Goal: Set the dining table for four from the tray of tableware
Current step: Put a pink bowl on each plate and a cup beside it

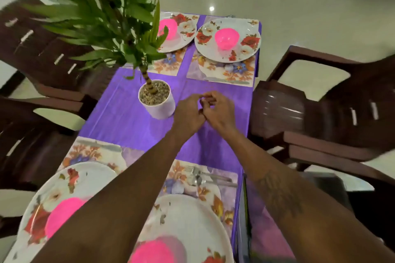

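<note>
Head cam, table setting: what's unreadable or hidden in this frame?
- Far-left plate: head view, partly hidden by the plant.
- Near-right pink bowl: cut off by the bottom edge, left forearm across it.
- Left hand and right hand: fingertips meet; anything pinched between them is too small to tell.
- Tray: not in view.
- Cutlery: blurred, piece count unclear.
</note>
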`<state>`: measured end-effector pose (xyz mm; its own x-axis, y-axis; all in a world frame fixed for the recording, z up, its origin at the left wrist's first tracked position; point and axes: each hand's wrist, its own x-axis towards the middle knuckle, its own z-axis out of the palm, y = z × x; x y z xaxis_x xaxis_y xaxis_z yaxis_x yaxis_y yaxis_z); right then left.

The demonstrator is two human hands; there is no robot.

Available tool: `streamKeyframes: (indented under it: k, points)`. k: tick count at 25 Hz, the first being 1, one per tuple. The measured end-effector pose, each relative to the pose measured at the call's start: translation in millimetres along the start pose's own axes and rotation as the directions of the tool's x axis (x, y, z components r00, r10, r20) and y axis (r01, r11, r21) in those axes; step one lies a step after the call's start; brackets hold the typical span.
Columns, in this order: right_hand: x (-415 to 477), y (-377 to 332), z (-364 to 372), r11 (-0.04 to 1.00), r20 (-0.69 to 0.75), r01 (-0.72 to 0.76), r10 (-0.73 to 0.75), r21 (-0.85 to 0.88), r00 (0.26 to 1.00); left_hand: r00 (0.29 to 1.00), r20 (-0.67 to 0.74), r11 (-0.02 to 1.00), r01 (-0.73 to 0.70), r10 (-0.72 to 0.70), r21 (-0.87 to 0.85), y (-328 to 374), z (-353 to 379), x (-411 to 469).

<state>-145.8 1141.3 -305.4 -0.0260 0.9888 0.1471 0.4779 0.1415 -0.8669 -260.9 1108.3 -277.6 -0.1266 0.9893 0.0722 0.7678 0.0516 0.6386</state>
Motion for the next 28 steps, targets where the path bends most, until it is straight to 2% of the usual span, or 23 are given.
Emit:
streamKeyframes:
  k: [7,11,15,20,24,28]
  points:
    - [-162.4,-34.5,-74.5,0.998,-0.082,-0.058,0.055,-0.035,0.995,0.981,0.133,0.99,-0.142,0.139,0.015,50.1,-29.3,-145.2]
    - [-246.4,-32.7,-115.5,0.986,-0.164,-0.167,0.162,-0.019,0.973,0.956,0.221,0.981,-0.191,0.191,-0.022,86.6,-20.2,-222.9]
    - [-307.6,-14.1,-166.9,0.96,-0.215,-0.263,0.238,-0.094,0.947,0.892,0.382,0.965,-0.262,0.242,-0.001,123.5,16.5,-277.8]
    - [-361.3,16.6,-207.6,0.894,-0.263,-0.408,0.355,-0.188,0.897,0.845,0.444,0.95,-0.305,0.299,-0.059,148.0,73.7,-317.9]
    - [-384.9,55.8,-230.6,0.859,-0.277,-0.49,0.44,-0.146,0.854,0.789,0.51,0.931,-0.36,0.341,-0.066,163.2,119.9,-330.6]
    - [-390.0,103.9,-261.5,0.807,-0.35,-0.59,0.546,-0.022,0.761,0.737,0.611,0.928,-0.372,0.29,0.008,178.4,194.6,-327.6]
